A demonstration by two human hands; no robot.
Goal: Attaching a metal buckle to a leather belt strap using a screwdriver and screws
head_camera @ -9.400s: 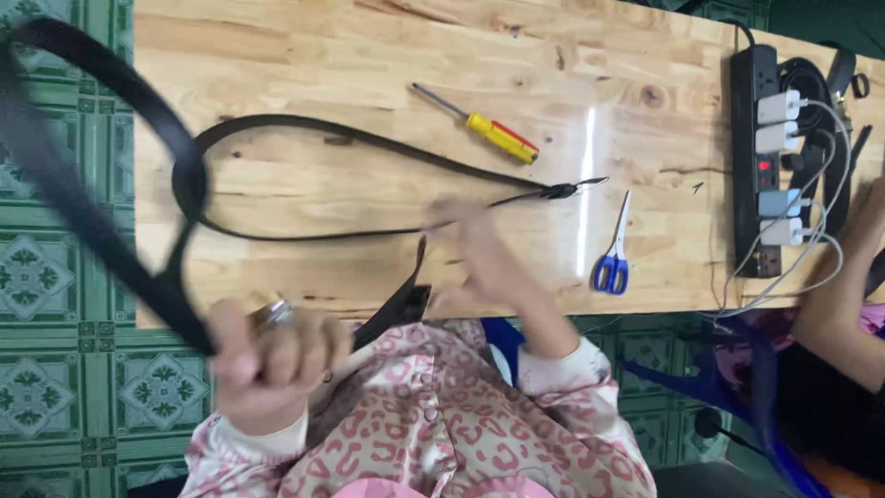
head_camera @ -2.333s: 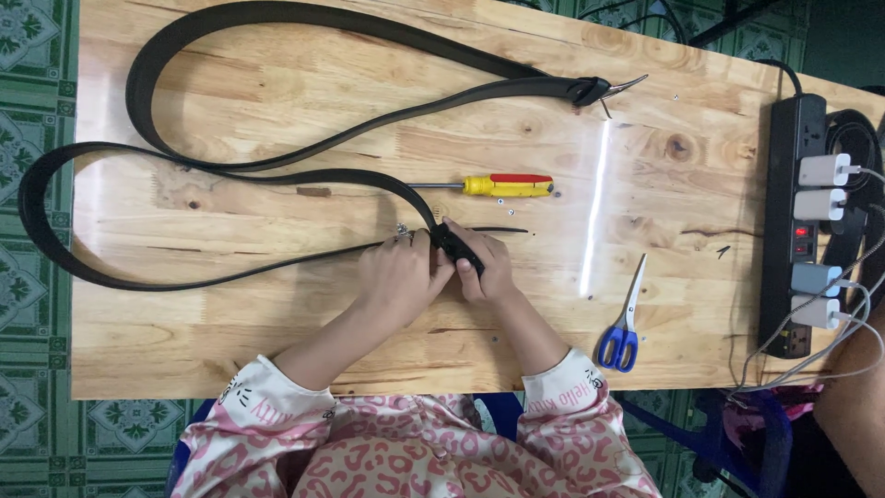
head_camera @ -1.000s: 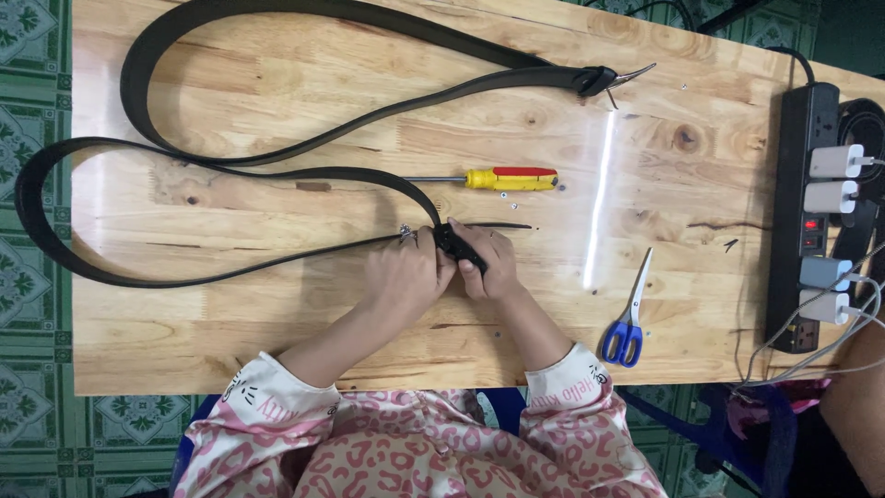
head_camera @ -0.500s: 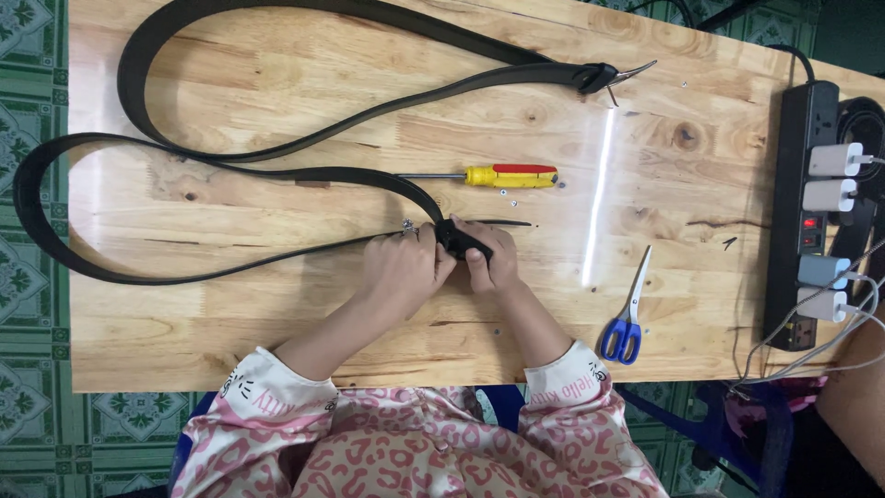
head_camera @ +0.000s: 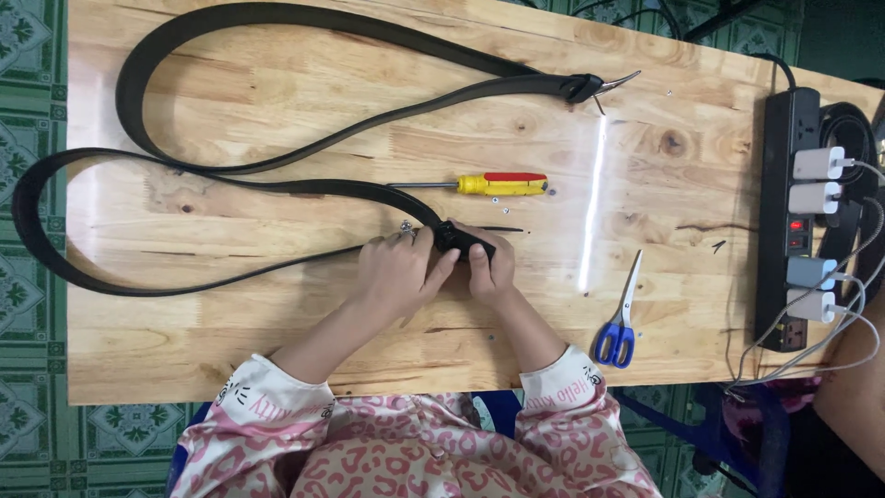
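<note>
A long black belt (head_camera: 230,175) lies in loops across the wooden table (head_camera: 277,332), its buckle end (head_camera: 590,87) at the far right. My left hand (head_camera: 396,272) and my right hand (head_camera: 489,267) press together on the belt's other end (head_camera: 456,240), both gripping it near the table's middle. A small silver piece (head_camera: 406,224) lies just above my left fingers. The yellow and red screwdriver (head_camera: 489,184) rests just beyond my hands.
Blue-handled scissors (head_camera: 619,323) lie to the right of my hands. A black power strip (head_camera: 793,212) with several white chargers runs along the right edge, cables trailing off. Another person's arm (head_camera: 853,397) shows at the lower right. Green patterned floor tiles surround the table.
Since the earliest frame the belt was laid out in loops on the table. Over the last second my hands have stayed on the belt's end with almost no movement.
</note>
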